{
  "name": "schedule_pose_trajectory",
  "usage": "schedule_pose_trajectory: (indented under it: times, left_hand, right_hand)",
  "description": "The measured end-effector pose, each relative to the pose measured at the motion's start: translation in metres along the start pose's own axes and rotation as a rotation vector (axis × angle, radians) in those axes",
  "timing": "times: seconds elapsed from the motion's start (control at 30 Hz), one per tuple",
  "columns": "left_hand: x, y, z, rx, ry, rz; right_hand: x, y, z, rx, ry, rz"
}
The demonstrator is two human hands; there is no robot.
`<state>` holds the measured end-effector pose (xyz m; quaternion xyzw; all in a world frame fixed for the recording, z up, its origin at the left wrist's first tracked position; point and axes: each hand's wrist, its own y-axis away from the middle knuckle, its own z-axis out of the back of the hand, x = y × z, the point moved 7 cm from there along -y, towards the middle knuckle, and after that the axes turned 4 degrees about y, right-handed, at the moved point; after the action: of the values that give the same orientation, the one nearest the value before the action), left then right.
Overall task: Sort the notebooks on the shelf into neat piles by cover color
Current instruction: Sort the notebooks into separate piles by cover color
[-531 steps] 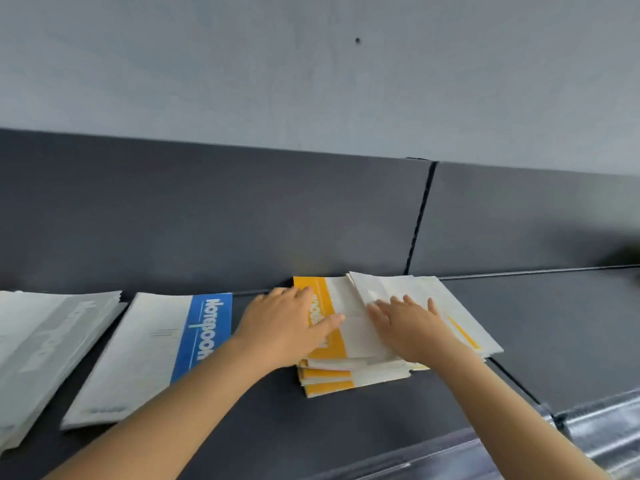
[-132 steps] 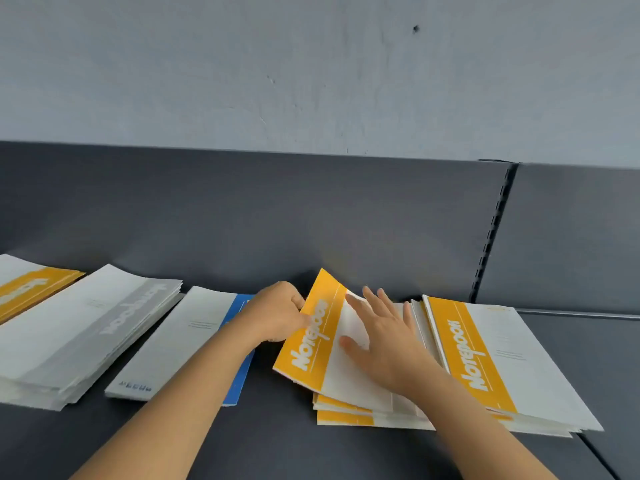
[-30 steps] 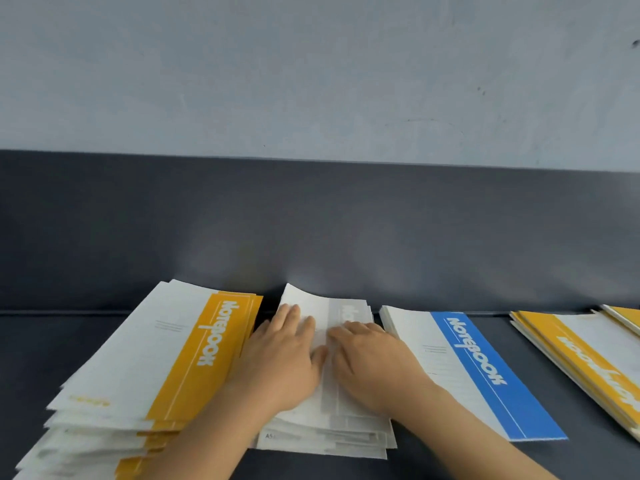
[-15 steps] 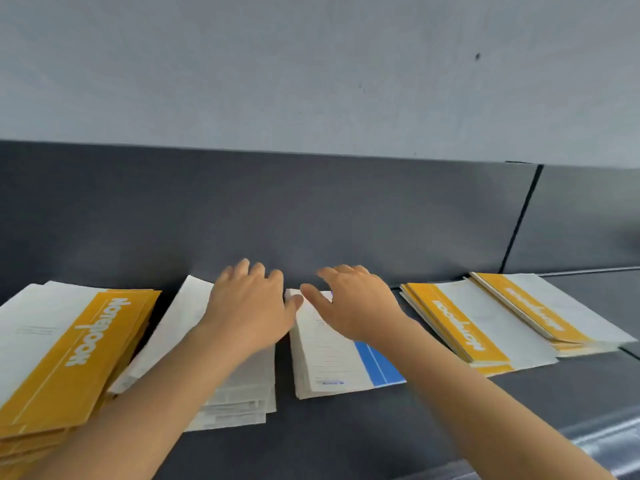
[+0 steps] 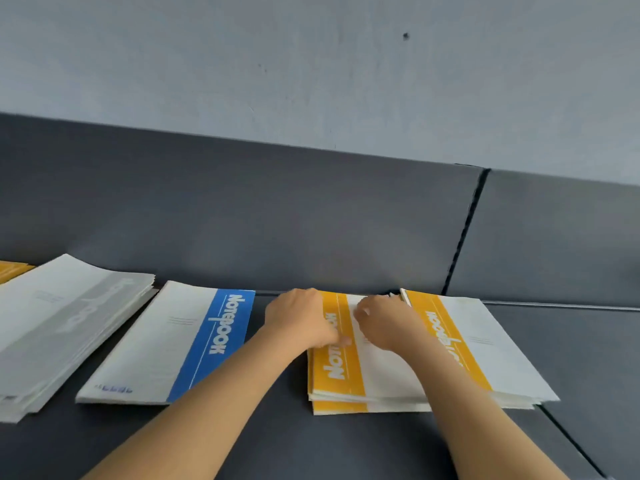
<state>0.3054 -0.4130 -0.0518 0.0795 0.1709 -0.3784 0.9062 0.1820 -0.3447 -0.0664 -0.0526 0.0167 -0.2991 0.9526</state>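
Head view, one frame.

Holder: dark shelf (image 5: 311, 445), carrying every pile.
- Under your fingers: yellow pile (image 5: 334, 372), several notebooks deep, edges slightly uneven at the near end.
- Just right of your right hand (image 5: 384, 323): second yellow pile (image 5: 485, 344). Its left edge touches or overlaps the first; I cannot tell which.
- Left of your left hand (image 5: 299, 320), apart from it: blue notebook (image 5: 194, 341), lying flat; only the one cover shows.
- Further left: grey pile (image 5: 62, 323), fanned at the far corner.

Fingers: the left hand rests on the yellow band, thumb (image 5: 341, 341) lying on the cover. The other fingers are bent away behind the knuckles, so I cannot tell whether they grip. The right fingers (image 5: 362, 311) are curled, tips down on the white of the top cover; pinching or only touching, I cannot tell.

Hard to read:
- A yellow cover (image 5: 10, 270) beyond the grey pile, cut by the left edge.
- The near corner of the grey pile, also cut off.
- Your right forearm hides the seam between the two yellow piles.
- A small dark-and-white object at the back panel (image 5: 242, 220), beyond your right fingers, is too small to name.
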Motion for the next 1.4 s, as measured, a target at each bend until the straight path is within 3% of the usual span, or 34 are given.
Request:
schedule_pose_trajectory:
  times: [0.17,0.3,0.37,0.47,0.53,0.67,0.8,0.93,1.17,1.33,1.4]
  left_hand:
    - [0.028,-0.009,0.001,0.122,0.113,0.127]
    - [0.031,-0.002,0.033,-0.043,0.402,-0.065]
    - [0.024,0.002,0.041,0.022,0.516,-0.194]
    - [0.016,0.006,0.041,0.11,0.579,-0.293]
    - [0.016,0.007,0.045,0.108,0.642,-0.298]
    - [0.038,0.012,0.06,0.092,0.77,-0.2]
    - [0.068,0.03,0.083,0.098,0.995,-0.127]
    - [0.117,0.055,0.118,-0.023,1.104,-0.087]
    - [0.263,0.085,0.208,-0.456,0.828,-0.005]
    - [0.357,0.102,0.248,-0.237,0.523,0.021]
    - [0.389,0.108,0.254,-0.186,0.342,0.047]
  right_hand:
    - [0.01,0.005,0.008,-0.095,-0.159,0.053]
    - [0.026,0.018,0.02,-0.117,-0.158,0.248]
    - [0.039,0.025,0.029,-0.147,-0.241,0.374]
    - [0.048,0.032,0.041,-0.322,-0.285,0.465]
    - [0.045,0.032,0.048,-0.355,-0.297,0.437]
    - [0.028,0.017,0.058,-0.202,-0.26,0.244]
    - [0.021,0.017,0.09,-0.174,-0.763,0.155]
    - [0.076,0.028,0.106,-0.156,-1.018,0.11]
    - [0.265,0.042,0.074,0.055,-1.435,0.02]
    - [0.411,0.037,0.073,0.124,-1.429,0.044]
    - [0.454,0.033,0.073,0.057,-1.234,0.032]
